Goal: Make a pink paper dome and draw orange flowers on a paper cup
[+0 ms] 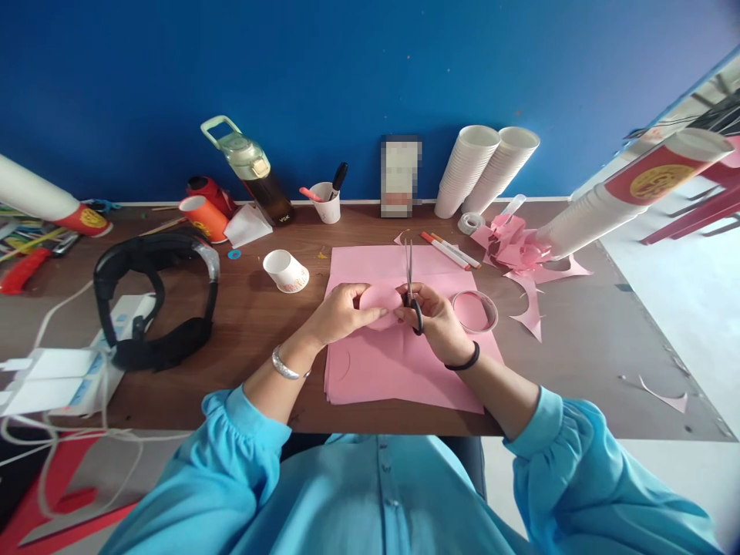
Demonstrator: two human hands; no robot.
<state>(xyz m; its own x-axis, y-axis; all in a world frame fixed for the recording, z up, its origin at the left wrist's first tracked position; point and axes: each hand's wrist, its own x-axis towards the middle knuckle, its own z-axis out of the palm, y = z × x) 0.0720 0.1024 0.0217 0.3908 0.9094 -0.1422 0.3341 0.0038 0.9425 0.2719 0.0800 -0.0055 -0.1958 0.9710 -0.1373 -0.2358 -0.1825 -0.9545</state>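
Observation:
Between my two hands is a round pink paper disc (378,302), raised over a stack of pink paper sheets (405,378). My left hand (345,314) pinches the disc at its left side, thumb on top. In my right hand (433,317) are black-handled scissors (409,270), blades pointing away from me; its fingertips also touch the disc's right edge. A roll of tape (491,312) lies on the sheets just right of my right hand. Two orange-and-white markers (448,250) rest by the far edge of the paper.
At left are a paper cup (286,271), a black headband device (156,301) and a white power strip (92,385) with cables. A bottle (254,173), a phone (398,177) and stacked cups (468,169) line the wall. Pink scraps (526,308) lie right.

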